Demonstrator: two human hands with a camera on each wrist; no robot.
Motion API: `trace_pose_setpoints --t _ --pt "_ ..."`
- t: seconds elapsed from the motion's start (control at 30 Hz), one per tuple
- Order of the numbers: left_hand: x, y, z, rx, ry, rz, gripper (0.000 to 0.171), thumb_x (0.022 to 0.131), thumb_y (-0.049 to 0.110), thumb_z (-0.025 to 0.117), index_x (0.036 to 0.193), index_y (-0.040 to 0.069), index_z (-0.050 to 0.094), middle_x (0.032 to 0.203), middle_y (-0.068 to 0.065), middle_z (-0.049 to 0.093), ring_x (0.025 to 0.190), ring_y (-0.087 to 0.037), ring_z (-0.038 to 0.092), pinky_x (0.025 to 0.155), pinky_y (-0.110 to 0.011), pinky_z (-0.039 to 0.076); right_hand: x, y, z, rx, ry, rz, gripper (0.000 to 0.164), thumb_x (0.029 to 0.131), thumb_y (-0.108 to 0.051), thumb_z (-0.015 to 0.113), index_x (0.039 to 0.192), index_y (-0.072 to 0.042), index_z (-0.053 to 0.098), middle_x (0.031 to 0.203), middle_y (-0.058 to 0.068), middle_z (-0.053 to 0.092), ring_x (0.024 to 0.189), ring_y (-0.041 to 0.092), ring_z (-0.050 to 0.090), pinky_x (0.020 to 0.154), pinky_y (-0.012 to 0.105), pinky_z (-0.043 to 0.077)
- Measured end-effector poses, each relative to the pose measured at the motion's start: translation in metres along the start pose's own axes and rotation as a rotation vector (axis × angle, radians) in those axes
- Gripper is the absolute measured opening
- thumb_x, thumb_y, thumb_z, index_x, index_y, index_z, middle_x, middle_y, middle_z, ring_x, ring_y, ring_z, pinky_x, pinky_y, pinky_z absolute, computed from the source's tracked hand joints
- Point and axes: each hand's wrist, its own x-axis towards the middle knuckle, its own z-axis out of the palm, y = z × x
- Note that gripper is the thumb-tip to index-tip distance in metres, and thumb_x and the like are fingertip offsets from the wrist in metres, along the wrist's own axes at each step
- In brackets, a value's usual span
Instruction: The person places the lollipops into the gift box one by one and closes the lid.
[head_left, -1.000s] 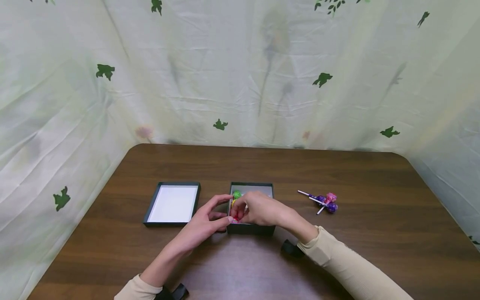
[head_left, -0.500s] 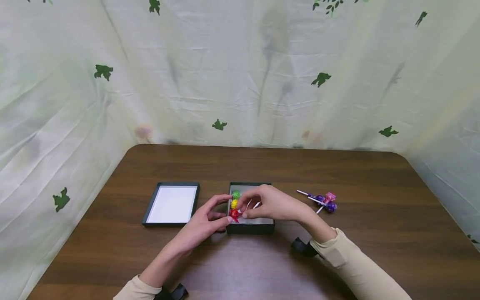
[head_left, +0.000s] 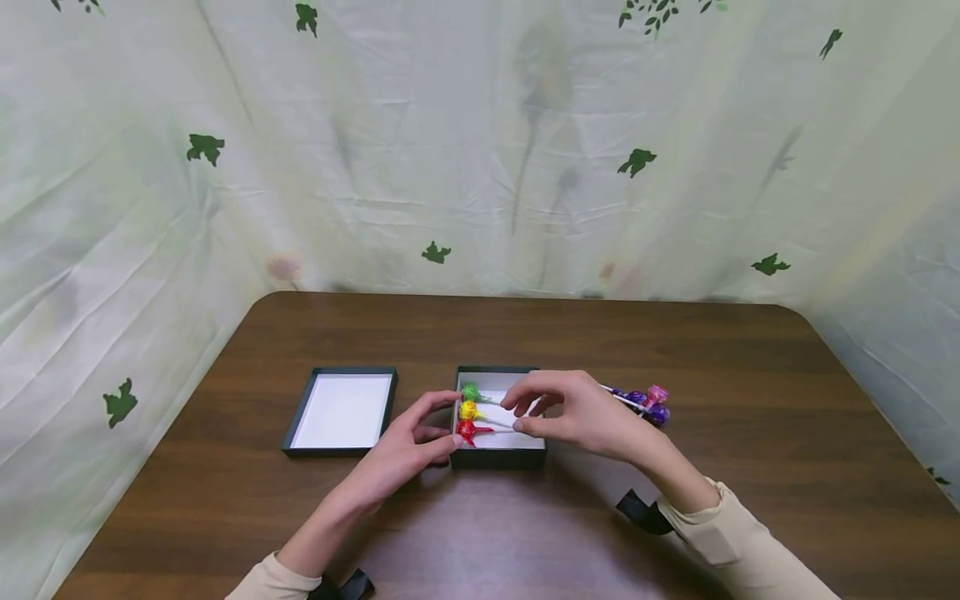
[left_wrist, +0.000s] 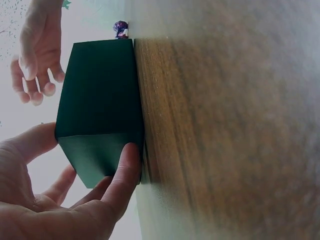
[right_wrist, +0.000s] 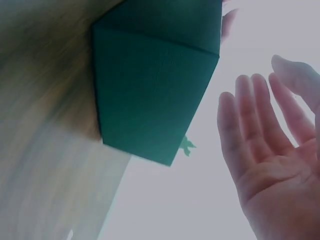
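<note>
An open dark green box [head_left: 498, 459] with a pale inside stands on the table. Along its left wall lie a green lollipop [head_left: 471, 392], a yellow lollipop [head_left: 468, 410] and a red lollipop [head_left: 467, 430], their sticks pointing right. My left hand [head_left: 411, 442] holds the box's left end, thumb at the front corner of the rim and fingers along the side; the left wrist view shows this grip on the box [left_wrist: 100, 90]. My right hand [head_left: 581, 414] hovers over the box's right side, fingers loosely bent, holding nothing. In the right wrist view, the same hand [right_wrist: 275, 150] is beside the box.
Left of the box lies a dark-edged lid [head_left: 343, 410], white side up. Several purple and pink lollipops [head_left: 656, 412] lie to the right, partly behind my right hand. A leaf-print curtain [head_left: 480, 150] hangs beyond the brown table [head_left: 525, 333].
My right hand has let go of the red lollipop, lifted and moved right, uncovering the three lollipops in the box. The left hand stays at the box.
</note>
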Motion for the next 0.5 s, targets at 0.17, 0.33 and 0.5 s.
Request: trace_pose_setpoints --t 0.17,0.33,0.5 --pt "0.0 -0.002 0.001 0.005 0.01 -0.005 0.055 0.092 0.017 0.069 0.142 0.021 0.047 0.15 -0.01 0.038 0.114 -0.033 0.057 0.082 -0.042 0.055 -0.017 0.001 -0.009 -0.032 0.063 0.002 0.024 0.088 -0.019 0.076 0.109 -0.027 0.069 0.106 -0.011 0.066 0.091 0.012 0.066 0.085 0.035 0.054" --pt "0.001 -0.003 0.001 0.006 0.022 -0.013 0.055 0.091 0.016 0.07 0.141 0.022 0.048 0.149 -0.007 0.039 0.112 -0.032 0.057 0.081 -0.041 0.056 -0.036 0.006 -0.021 -0.073 0.123 0.029 0.028 0.088 -0.012 0.075 0.107 -0.03 0.069 0.105 -0.013 0.067 0.091 0.011 0.066 0.082 0.036 0.054" --pt "0.002 -0.004 0.0 -0.009 0.032 -0.011 0.058 0.09 0.014 0.071 0.142 0.021 0.045 0.149 -0.009 0.039 0.112 -0.033 0.057 0.081 -0.041 0.056 -0.052 0.01 -0.031 -0.114 0.165 0.052 0.023 0.089 -0.018 0.075 0.107 -0.031 0.069 0.104 -0.014 0.068 0.09 0.01 0.067 0.076 0.031 0.054"
